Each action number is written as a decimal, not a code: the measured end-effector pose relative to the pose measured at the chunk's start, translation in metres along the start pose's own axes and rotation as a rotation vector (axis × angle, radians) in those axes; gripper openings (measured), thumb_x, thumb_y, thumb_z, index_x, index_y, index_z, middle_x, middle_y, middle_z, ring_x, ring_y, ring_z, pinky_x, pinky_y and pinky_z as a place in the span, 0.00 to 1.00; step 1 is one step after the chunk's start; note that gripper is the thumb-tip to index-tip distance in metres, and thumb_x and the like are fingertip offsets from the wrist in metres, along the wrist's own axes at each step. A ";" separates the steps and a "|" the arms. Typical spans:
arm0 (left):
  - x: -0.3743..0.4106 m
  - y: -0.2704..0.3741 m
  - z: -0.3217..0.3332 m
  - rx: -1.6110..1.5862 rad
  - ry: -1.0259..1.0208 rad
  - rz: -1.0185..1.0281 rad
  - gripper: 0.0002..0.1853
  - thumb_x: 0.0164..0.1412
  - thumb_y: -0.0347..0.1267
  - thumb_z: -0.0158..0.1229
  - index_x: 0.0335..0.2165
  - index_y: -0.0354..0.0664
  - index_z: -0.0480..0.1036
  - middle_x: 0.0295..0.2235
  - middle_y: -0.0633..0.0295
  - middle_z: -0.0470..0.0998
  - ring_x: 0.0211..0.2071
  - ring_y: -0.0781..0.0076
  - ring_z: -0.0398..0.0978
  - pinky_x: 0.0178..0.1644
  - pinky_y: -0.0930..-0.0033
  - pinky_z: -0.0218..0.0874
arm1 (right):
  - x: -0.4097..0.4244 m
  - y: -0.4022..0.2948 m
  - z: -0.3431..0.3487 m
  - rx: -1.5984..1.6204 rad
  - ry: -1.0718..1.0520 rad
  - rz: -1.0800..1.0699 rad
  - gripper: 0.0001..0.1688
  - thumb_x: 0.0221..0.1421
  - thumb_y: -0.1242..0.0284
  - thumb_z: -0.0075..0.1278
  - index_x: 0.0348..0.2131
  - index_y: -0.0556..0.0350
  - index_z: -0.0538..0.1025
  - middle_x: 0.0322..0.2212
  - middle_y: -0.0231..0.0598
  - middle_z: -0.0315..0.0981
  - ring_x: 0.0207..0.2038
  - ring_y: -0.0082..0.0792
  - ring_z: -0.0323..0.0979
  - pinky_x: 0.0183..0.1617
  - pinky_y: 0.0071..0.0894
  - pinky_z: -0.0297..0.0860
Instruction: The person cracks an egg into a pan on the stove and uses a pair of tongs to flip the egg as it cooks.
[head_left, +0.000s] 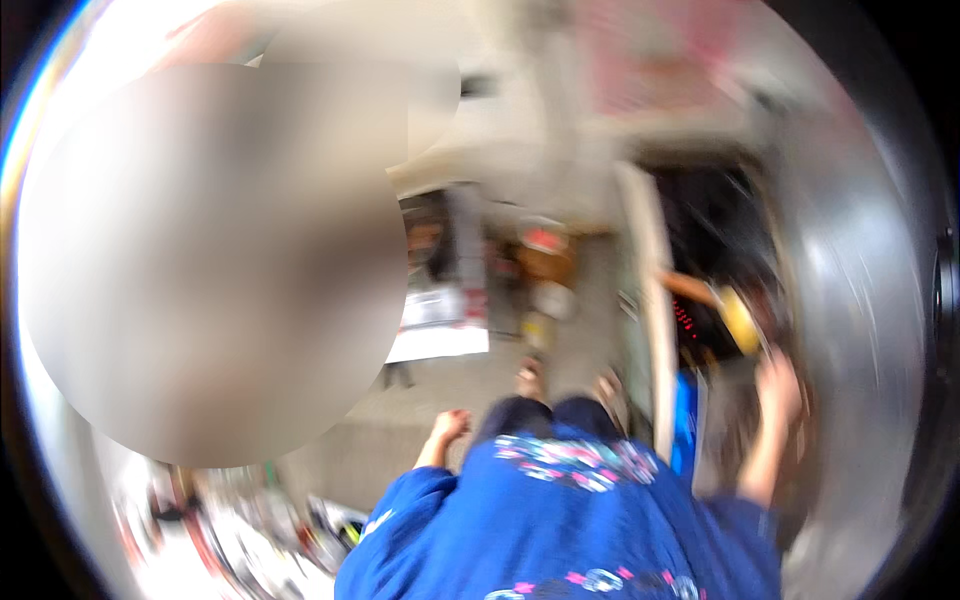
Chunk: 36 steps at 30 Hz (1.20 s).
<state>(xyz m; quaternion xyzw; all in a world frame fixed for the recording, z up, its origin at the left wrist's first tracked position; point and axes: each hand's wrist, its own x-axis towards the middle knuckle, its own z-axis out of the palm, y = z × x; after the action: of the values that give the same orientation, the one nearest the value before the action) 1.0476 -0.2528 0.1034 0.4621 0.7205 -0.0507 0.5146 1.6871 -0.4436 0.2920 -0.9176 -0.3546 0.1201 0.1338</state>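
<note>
My left hand (451, 426) hangs by my left thigh, its fingers curled; nothing shows in it. Out to the right, my right hand (778, 382) reaches over a dark recessed surface. Just beyond its fingers is a yellow item (739, 321), perhaps a sponge or a utensil head, joined or close to an orange-brown stick-like piece (688, 287). Motion blur hides whether the hand grips it. Small red lights or dots (684, 321) show on the dark surface (712, 217) beside it.
A pale counter edge (654, 300) runs along my right side, with a blue flat object (684, 424) by it. Ahead on the floor stand blurred containers (546, 255) and a white panel or box (442, 341). Blurred clutter (247, 525) lies at the lower left. A large blurred patch covers the upper left.
</note>
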 end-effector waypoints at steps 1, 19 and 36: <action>-0.003 0.020 -0.009 0.129 0.079 0.056 0.19 0.58 0.42 0.51 0.36 0.36 0.75 0.28 0.54 0.79 0.29 0.65 0.78 0.34 0.62 0.68 | -0.005 0.017 0.009 -0.028 0.049 0.047 0.20 0.52 0.70 0.47 0.47 0.51 0.73 0.43 0.44 0.72 0.40 0.45 0.72 0.44 0.40 0.69; -0.177 0.017 -0.165 -0.975 -0.493 0.880 0.35 0.58 0.41 0.58 0.59 0.43 0.53 0.53 0.61 0.63 0.51 0.73 0.63 0.56 0.67 0.56 | -0.276 -0.523 0.138 0.780 -1.001 -0.974 0.20 0.59 0.76 0.41 0.51 0.60 0.65 0.35 0.34 0.71 0.37 0.22 0.69 0.40 0.21 0.66; -0.223 -0.309 -0.294 -2.110 0.797 0.565 0.14 0.64 0.42 0.47 0.39 0.43 0.70 0.36 0.64 0.77 0.37 0.77 0.75 0.41 0.76 0.66 | -0.601 -0.752 0.315 0.131 -1.783 -1.820 0.37 0.61 0.71 0.42 0.62 0.59 0.43 0.44 0.58 0.68 0.45 0.46 0.72 0.47 0.35 0.68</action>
<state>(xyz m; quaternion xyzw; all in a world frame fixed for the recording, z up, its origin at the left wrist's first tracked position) 0.6311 -0.4038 0.2916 -0.0685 0.3869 0.8402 0.3738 0.6903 -0.2676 0.3208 0.0619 -0.8129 0.5747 -0.0712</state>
